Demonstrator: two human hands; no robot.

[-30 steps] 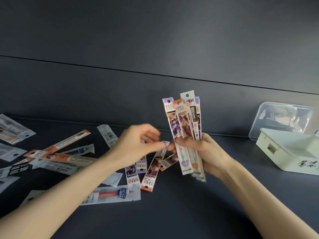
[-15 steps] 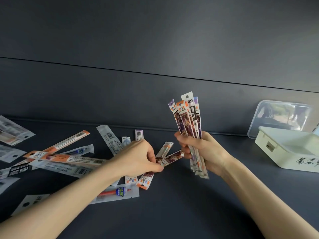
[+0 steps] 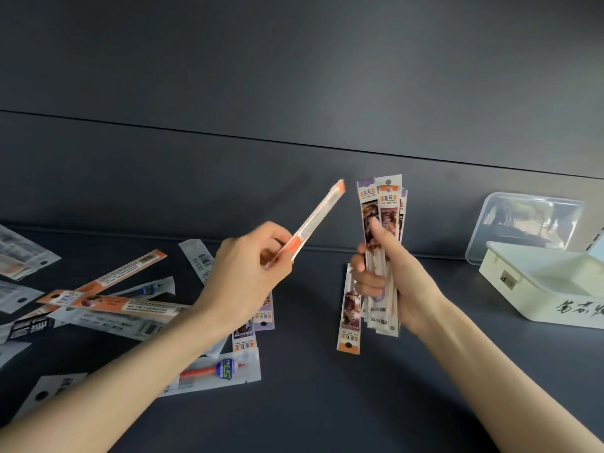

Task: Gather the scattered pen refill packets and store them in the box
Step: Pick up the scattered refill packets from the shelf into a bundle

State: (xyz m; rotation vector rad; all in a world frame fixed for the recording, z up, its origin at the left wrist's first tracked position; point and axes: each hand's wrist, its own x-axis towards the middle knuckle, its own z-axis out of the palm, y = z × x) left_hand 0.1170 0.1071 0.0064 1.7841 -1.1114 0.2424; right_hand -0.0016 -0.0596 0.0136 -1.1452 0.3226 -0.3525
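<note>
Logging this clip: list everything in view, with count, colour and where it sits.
table: one; dark grey; fills the lower frame.
bundle of packets: several, exact count unclear; purple, orange and white; held upright, centre.
single packet: one; orange and white; held tilted in the air, left of the bundle of packets.
loose packets: many, overlapping; orange, white and purple; lying on the table's left half.
box: one; cream, open, handwriting on its side; right edge.
clear lid: one; transparent; propped upright behind the box.
left hand: one; pinches the single packet.
right hand: one; grips the bundle of packets.
</note>
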